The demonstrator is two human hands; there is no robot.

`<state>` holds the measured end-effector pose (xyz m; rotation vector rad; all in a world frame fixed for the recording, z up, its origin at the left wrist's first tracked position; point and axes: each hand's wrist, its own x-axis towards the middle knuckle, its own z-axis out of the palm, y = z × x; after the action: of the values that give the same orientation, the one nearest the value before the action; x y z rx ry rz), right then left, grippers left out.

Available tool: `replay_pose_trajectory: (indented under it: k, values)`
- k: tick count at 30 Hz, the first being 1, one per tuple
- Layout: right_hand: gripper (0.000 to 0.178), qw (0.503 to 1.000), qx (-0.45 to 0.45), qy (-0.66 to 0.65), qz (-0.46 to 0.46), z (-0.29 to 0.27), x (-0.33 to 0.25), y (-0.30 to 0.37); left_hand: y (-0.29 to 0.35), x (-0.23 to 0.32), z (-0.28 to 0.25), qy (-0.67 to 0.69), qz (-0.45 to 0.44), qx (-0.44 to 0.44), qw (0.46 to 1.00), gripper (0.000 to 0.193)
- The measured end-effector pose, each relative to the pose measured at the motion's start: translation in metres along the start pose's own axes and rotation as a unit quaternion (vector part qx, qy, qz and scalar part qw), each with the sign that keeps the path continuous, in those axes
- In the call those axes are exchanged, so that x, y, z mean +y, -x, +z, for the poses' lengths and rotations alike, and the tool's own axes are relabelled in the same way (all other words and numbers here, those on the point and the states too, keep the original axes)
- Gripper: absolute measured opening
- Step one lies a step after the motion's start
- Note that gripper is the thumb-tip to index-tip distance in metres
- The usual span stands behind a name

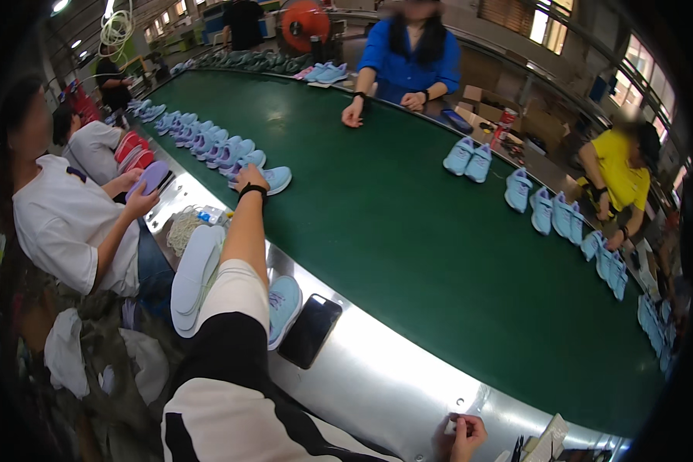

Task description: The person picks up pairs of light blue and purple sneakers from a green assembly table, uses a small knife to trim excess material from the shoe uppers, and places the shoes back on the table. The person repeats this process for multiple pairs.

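My left arm stretches across the metal edge to the green conveyor belt (377, 223). At the near end of a row of shoes, my left hand (249, 179) is closed at the collar of a light blue shoe (277, 179); its fingertips are partly hidden. Other light blue and lilac shoes (208, 144) lie close together just beyond. Low on the right, my right hand (470, 437) hovers by the metal edge, fingers curled in a pinch. Whether something small sits between them I cannot make out.
Beside my forearm are a light blue shoe (284, 308), a black phone (310, 331) and pale insoles (196, 277). Shoes (542, 209) line the belt's far right. A co-worker on the left holds a purple insole (152, 177); co-workers in blue (408, 61) and yellow (620, 173) stand across.
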<state>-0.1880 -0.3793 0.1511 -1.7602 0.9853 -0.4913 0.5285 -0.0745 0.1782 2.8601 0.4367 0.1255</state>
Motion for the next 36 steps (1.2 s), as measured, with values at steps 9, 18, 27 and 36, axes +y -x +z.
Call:
replay_pose_trajectory:
  k: [9,18,27,36]
  values:
    - [0.016,0.998,0.016,-0.019,0.056,0.015,-0.013,-0.002,-0.058,-0.019,0.004,-0.114,0.078,-0.126,0.982,0.145]
    - [0.018,0.999,0.007,-0.033,0.029,0.021,-0.022,0.000,-0.020,0.019,0.038,-0.195,0.147,0.000,0.970,0.046]
    - [0.019,1.000,-0.004,0.000,0.011,0.027,-0.026,0.000,0.062,0.070,0.075,-0.141,0.205,0.133,0.959,0.056]
    - [0.016,0.998,0.028,-0.048,-0.037,0.036,0.004,-0.010,0.197,0.159,0.035,0.314,0.398,-0.113,0.854,0.048]
